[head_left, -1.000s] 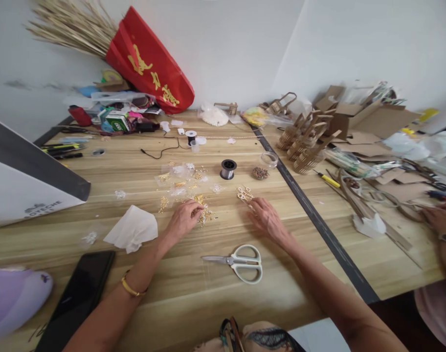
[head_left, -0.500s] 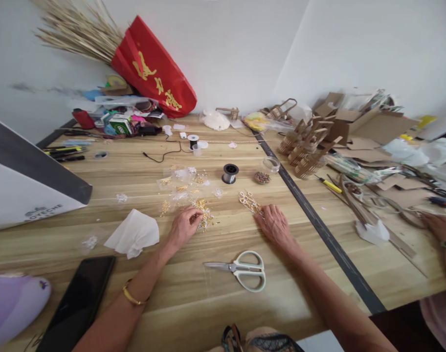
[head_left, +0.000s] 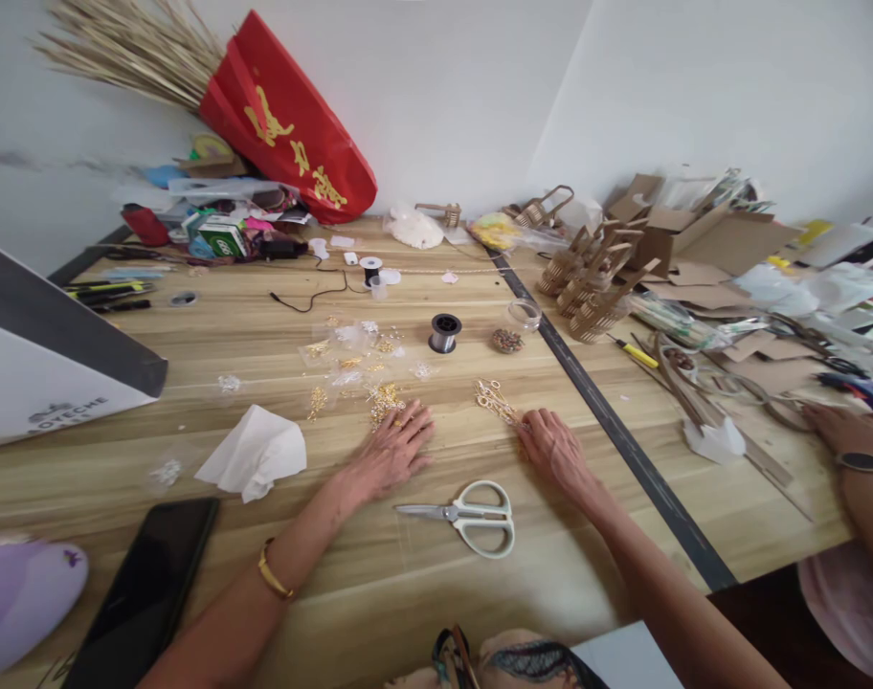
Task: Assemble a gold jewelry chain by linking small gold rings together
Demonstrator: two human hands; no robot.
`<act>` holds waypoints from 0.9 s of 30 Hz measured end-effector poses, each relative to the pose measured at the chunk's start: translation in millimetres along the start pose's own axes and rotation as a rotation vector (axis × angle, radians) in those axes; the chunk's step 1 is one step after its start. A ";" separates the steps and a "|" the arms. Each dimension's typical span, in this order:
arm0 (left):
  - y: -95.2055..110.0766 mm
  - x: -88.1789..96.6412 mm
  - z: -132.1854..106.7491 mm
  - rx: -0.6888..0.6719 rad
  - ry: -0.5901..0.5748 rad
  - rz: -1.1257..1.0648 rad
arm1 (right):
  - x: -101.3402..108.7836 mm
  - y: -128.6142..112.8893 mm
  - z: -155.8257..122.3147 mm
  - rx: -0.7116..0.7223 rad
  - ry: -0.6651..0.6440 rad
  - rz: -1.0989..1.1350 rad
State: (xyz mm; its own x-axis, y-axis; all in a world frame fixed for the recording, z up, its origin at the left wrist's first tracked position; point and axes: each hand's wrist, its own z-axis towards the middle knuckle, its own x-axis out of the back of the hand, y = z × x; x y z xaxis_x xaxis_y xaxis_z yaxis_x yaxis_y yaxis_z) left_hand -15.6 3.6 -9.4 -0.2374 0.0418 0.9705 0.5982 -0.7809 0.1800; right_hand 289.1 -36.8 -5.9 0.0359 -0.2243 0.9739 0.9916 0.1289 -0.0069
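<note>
My left hand [head_left: 395, 448] lies flat on the wooden table [head_left: 436, 593] with its fingers spread, fingertips at the near edge of a pile of small gold beads [head_left: 385, 398]. My right hand [head_left: 553, 447] rests palm down to the right, fingers partly curled, its tips touching a small cluster of gold rings and pins [head_left: 494, 398]. Neither hand holds anything I can make out. White-handled scissors [head_left: 472, 517] lie between my forearms, just in front of both hands.
A wire spool [head_left: 445, 332], a bead dish [head_left: 508, 340], a crumpled tissue [head_left: 254, 453] and a black phone [head_left: 149, 593] lie around. A white box [head_left: 41, 373] stands left. Cardboard baskets [head_left: 587, 287] and scraps crowd the right, where another person's hand [head_left: 839, 426] rests.
My left hand has left its pinch in the gold beads and spread flat, shifting slightly right. My right hand has drawn back a little from the gold rings.
</note>
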 end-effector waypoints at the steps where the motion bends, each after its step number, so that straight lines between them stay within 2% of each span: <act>1: -0.8 -1.1 -0.4 0.003 -0.006 0.011 | 0.9 2.7 -4.0 -0.003 -0.002 0.005; 4: -2.4 -2.0 -0.4 0.006 -0.011 0.037 | 5.3 6.6 -16.2 -0.042 0.020 0.009; 7: -2.3 -1.3 0.9 0.014 -0.011 0.060 | 9.1 3.3 -24.8 -0.107 0.044 -0.094; 11: -1.2 -1.9 1.3 0.030 -0.018 0.070 | 7.5 -6.2 -24.0 -0.158 0.021 -0.209; 17: -1.9 -0.4 -1.2 0.039 -0.033 0.088 | -1.4 -11.0 -15.4 -0.105 0.020 -0.168; 22: -4.1 -2.0 -2.8 0.038 -0.029 0.100 | -2.3 0.4 -24.1 -0.074 0.026 -0.135; 27: -5.6 -7.4 -2.9 0.039 -0.035 0.109 | 5.1 24.3 -43.3 -0.054 -0.006 -0.125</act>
State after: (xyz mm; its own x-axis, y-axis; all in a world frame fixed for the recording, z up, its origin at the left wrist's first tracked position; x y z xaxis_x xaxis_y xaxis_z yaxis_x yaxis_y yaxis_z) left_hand -19.4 5.9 -18.0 -0.1431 -0.0194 0.9895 0.6482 -0.7573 0.0790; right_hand 318.7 -76.6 -10.9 -0.0891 -0.2297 0.9692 0.9936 0.0480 0.1027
